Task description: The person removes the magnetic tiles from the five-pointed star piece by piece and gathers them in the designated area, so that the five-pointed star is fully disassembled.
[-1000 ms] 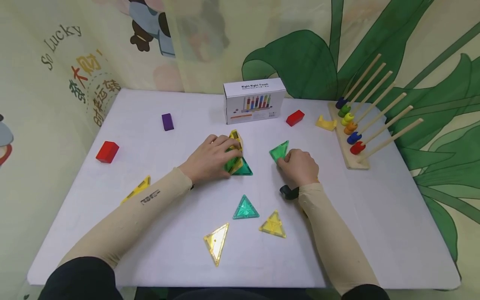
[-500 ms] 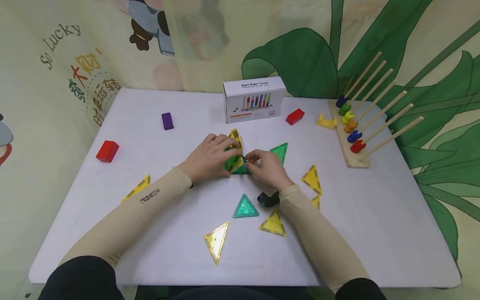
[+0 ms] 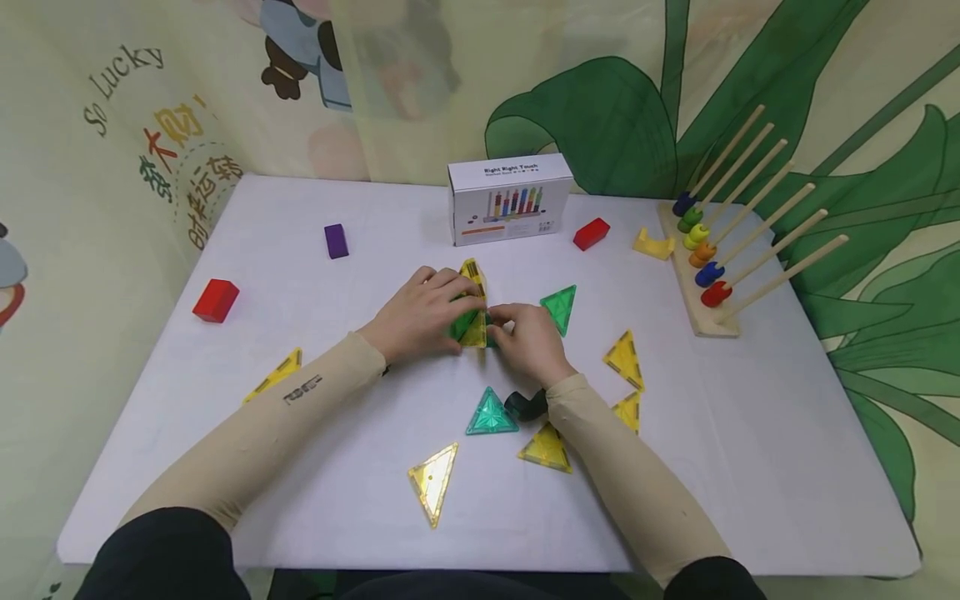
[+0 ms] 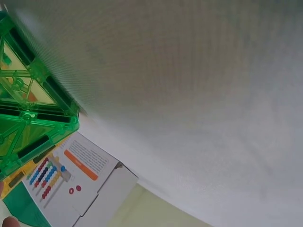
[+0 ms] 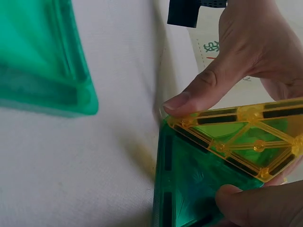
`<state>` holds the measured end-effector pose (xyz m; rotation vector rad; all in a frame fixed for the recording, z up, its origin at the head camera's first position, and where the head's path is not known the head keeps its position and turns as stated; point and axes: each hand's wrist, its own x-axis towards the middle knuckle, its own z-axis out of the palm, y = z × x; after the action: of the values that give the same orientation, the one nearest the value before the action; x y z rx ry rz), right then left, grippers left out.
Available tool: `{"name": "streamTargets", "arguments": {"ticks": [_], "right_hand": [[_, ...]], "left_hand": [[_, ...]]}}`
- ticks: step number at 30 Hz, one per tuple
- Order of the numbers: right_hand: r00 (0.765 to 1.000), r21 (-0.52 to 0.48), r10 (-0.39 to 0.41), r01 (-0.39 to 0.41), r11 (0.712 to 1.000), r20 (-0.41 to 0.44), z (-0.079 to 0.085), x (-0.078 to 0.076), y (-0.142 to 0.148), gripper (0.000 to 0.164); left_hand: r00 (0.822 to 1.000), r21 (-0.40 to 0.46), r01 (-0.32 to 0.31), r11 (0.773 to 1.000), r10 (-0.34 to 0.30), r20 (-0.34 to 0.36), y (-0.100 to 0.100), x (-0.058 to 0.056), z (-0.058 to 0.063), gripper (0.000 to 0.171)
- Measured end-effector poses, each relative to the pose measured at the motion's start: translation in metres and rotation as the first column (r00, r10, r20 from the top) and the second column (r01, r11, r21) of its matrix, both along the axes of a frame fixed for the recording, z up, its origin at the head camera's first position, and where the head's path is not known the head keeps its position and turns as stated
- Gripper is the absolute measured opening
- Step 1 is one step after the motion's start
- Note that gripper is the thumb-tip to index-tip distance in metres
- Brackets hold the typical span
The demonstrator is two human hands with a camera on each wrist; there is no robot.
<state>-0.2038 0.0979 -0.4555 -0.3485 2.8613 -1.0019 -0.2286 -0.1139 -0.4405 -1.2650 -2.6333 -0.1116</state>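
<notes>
Translucent triangular magnetic tiles are joined into a small standing piece at the table's middle. My left hand (image 3: pixel 429 315) grips it, fingers over the far side. The right wrist view shows the left thumb (image 5: pixel 189 100) on the corner of a yellow tile (image 5: pixel 251 137), whose edge meets a teal-green tile (image 5: pixel 194 172). With thumb and fingers, my right hand (image 3: pixel 531 340) pinches that teal-green tile low on the right side. The left wrist view shows green tiles (image 4: pixel 33 111) of the piece; most of the left hand lies outside it.
Loose tiles lie around: a green one (image 3: pixel 560 308) right, a teal one (image 3: pixel 491 414) in front, several yellow ones (image 3: pixel 433 485). Behind stand a white box (image 3: pixel 510 204) and, right, a pegged bead rack (image 3: pixel 697 292). Red (image 3: pixel 216 301) and purple blocks (image 3: pixel 336 241) sit left.
My right hand has left the loose green tile at right and moved left to the joined tiles, taking hold of the teal-green one. The left hand keeps its place.
</notes>
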Motion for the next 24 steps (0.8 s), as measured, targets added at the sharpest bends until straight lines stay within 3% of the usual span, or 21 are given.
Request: {"name": "streamTargets", "arguments": {"ticks": [12,24], "right_hand": [[1.0,-0.006,0.002,-0.002,1.0,-0.016,0.0,0.006,0.006,0.025],[0.999,-0.004,0.005,-0.005,1.0,0.051,0.003,0.007,0.015,0.024]], "left_hand": [[1.0,0.013,0.01,1.0,-0.01,-0.007,-0.001,0.001,0.0,0.074],[1.0,0.042,0.011,0.999,-0.01,-0.023,0.002,0.002,0.001,0.073]]}}
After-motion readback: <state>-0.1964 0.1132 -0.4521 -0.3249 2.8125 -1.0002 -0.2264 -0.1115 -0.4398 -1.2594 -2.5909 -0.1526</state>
